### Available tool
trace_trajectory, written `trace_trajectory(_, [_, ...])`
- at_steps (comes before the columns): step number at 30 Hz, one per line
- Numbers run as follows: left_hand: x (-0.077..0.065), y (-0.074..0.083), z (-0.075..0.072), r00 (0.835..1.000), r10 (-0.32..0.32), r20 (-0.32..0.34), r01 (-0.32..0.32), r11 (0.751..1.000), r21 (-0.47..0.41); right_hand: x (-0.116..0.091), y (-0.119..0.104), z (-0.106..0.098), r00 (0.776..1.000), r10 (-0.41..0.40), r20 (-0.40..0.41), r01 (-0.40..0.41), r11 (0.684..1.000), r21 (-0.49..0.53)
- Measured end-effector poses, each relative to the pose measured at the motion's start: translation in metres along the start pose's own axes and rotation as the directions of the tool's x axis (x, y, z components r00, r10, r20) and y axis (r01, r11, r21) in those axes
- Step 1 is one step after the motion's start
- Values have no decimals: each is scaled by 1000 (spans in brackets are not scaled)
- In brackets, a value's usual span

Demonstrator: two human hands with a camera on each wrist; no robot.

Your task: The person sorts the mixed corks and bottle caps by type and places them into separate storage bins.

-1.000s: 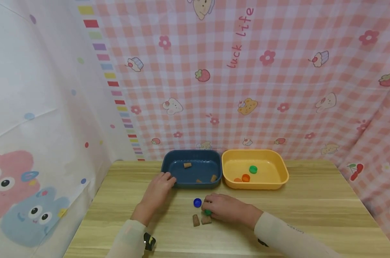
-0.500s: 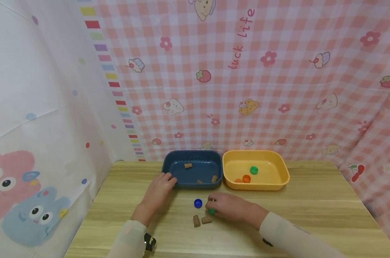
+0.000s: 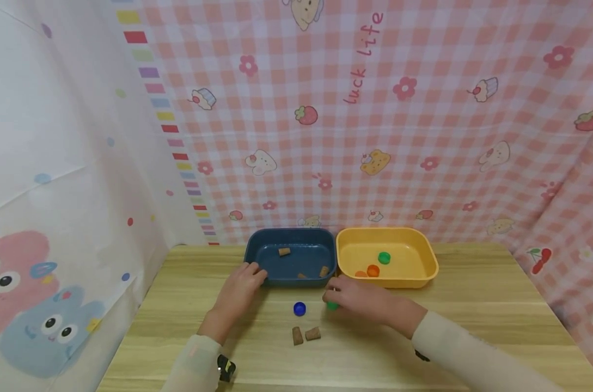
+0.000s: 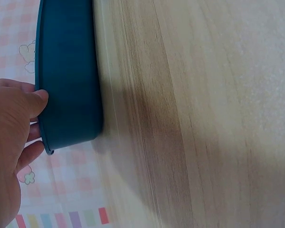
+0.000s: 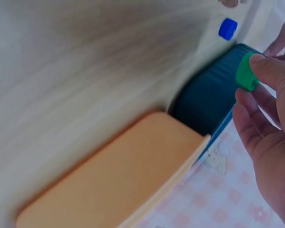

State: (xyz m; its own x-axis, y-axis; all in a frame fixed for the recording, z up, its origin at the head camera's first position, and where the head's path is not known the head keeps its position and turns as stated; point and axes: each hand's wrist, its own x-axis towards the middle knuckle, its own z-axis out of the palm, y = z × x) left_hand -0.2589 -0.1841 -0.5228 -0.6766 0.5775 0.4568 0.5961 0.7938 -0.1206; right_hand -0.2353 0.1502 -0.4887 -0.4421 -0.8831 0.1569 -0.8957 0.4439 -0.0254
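Observation:
My right hand [image 3: 357, 296] pinches a green bottle cap [image 5: 246, 72] between thumb and fingers, just in front of the place where the two trays meet. At the dark blue tray's [image 4: 69, 76] left front corner, my left hand [image 3: 240, 284] grips the rim, thumb on the outside and fingers over the edge. A blue bottle cap [image 3: 299, 308] lies on the table to the left of the right hand. Nearer to me are two corks [image 3: 297, 336] side by side. Inside the dark blue tray lie several corks, one partly hidden by the front wall.
A yellow tray [image 3: 409, 283] stands right beside the blue one. It holds a green cap [image 3: 384, 258] and two orange caps [image 3: 373, 270]. Behind the wooden table [image 3: 472, 326] hangs a pink checked cloth [image 3: 286, 185]. Near my left sleeve lies a small black object [image 3: 226, 368].
My right hand has carried the green cap away from beside the corks, forward and to the right toward the trays. The left hand has stayed at the blue tray's rim.

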Motion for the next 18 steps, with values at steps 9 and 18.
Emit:
trace_trajectory(9, [0, 0, -1, 1000, 12, -8, -12, 1000, -3, -9, 12, -19, 995, 84, 47, -83, 996, -16])
trace_trajectory(18, [0, 0, 0, 1000, 10, -25, -10, 1000, -3, -22, 28, -28, 994, 109, 18, -109, 994, -31])
